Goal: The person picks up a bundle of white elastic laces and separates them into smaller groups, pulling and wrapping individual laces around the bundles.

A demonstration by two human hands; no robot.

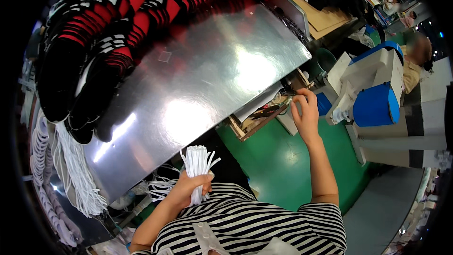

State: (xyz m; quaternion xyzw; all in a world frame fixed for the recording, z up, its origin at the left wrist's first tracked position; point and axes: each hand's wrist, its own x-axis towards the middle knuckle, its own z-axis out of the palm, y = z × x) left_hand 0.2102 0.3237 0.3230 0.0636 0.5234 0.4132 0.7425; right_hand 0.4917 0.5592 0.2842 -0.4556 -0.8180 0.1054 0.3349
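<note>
My left hand (pixel 192 188) is closed around a bundle of thin white strips (pixel 198 158), held upright in front of my striped shirt, with their ends fanning out at the top. My right hand (pixel 306 113) reaches over the right end of an open wooden drawer (pixel 242 134) below the table edge. Its thumb and fingers are bent together at the drawer, near a small dark item; what they pinch, if anything, I cannot make out. Papers and small mixed items lie inside the drawer. More loose white strips (pixel 163 186) hang beside my left forearm.
A shiny metal table (pixel 203 75) carries a heap of black, red and white fabric pieces (pixel 118 33). White cords (pixel 78 174) hang at the left. To the right stands a white machine with blue covers (pixel 375 106); a person (pixel 417 56) sits behind it. The floor (pixel 278 170) is green.
</note>
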